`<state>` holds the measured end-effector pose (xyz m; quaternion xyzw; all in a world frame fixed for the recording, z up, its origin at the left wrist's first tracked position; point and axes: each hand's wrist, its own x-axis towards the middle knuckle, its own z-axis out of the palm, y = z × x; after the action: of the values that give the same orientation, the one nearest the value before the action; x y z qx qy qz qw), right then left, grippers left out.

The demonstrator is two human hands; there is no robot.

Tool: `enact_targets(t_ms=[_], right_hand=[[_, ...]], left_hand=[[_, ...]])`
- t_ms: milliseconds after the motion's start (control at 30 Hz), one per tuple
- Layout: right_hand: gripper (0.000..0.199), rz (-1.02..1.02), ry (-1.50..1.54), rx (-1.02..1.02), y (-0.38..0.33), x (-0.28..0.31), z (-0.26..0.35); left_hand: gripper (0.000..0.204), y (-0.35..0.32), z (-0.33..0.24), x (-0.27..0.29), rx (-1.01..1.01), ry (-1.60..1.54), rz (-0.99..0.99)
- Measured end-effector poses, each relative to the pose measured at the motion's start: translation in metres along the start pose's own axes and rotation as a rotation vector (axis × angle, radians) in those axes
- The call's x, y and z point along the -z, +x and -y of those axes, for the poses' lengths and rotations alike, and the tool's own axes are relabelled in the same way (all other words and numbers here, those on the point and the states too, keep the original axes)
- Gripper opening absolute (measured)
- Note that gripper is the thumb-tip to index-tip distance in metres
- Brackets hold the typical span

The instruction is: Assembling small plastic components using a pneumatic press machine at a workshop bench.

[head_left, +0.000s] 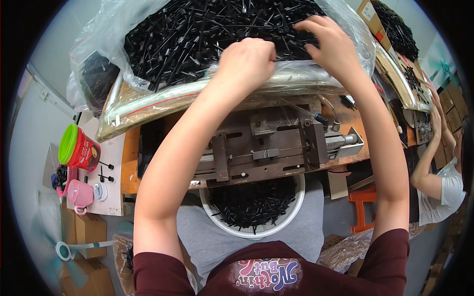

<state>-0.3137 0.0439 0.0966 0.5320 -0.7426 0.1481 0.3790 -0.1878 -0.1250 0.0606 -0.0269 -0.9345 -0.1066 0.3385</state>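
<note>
A large heap of thin black plastic parts (177, 42) with small block-like ends lies in a clear plastic bag (111, 29) at the far side. My left hand (248, 60) is over the near edge of the heap with its fingers curled in; what they hold, if anything, is hidden. To its right, my right hand (332, 45) reaches over the same heap, thumb and fingers apart, with nothing visible between them. Below my forearms sits a dark metal fixture (264, 148) with small clamp blocks and a cylinder (343, 141) at its right end.
A white basket (237, 231) of black parts rests between my legs. At left are a green-rimmed red bucket (81, 150), a pink cup (80, 193) and a few loose black parts. A co-worker (439, 187) works at right. A fan (63, 250) stands lower left.
</note>
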Motion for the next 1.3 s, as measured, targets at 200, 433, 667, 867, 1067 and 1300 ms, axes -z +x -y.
enact_targets(t_ms=[200, 433, 667, 867, 1067, 1300], right_hand=[[0.045, 0.263, 0.021, 0.082, 0.022, -0.035, -0.007], [0.026, 0.142, 0.196, 0.041, 0.013, -0.041, 0.005], [0.027, 0.092, 0.167, 0.086, 0.014, -0.035, 0.021], [0.018, -0.039, 0.304, 0.084, 0.02, -0.018, 0.031], [0.021, -0.224, 0.395, -0.118, 0.022, 0.005, 0.023], [0.017, -0.329, 0.908, -0.49, 0.01, 0.003, 0.01]], left_hand=[[0.012, -0.023, 0.005, 0.027, 0.011, 0.005, 0.002], [0.008, -0.05, -0.015, 0.068, 0.082, -0.081, -0.079], [0.008, -0.07, -0.024, 0.076, 0.081, -0.102, -0.281], [0.01, -0.08, -0.023, 0.076, 0.153, -0.189, -0.458], [0.012, -0.097, -0.028, 0.092, 0.196, -0.207, -0.337], [0.032, -0.133, -0.077, 0.084, 0.292, -0.467, -0.162]])
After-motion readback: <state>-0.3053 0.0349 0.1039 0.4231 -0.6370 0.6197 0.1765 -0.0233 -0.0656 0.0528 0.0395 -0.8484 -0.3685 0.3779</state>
